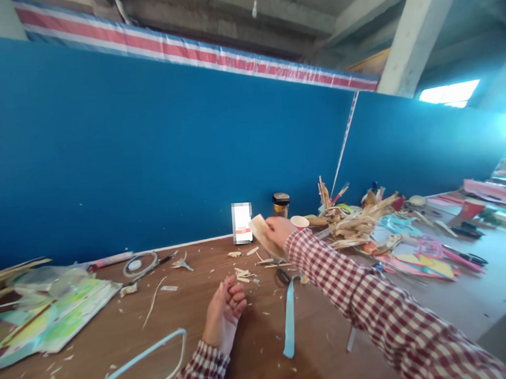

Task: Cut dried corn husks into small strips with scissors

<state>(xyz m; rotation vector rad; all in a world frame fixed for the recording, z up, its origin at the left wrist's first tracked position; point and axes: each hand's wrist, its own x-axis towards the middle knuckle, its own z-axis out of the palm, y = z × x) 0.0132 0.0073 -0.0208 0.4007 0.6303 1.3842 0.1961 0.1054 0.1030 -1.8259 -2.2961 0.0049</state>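
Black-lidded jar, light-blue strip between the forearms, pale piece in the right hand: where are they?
Black-lidded jar (281, 208): head view, on its side.
Light-blue strip (290, 320): head view, mid-length.
Pale piece (260, 230): head view, uncovered upper part.

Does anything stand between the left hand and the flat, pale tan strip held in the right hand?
Nothing tall is visible between the left hand and the strip; only small, pale, thin scraps lie on the brown table.

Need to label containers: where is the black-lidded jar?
The jar stands right of centre in the head view, by the blue partition, behind the right hand, beside a paper cup.
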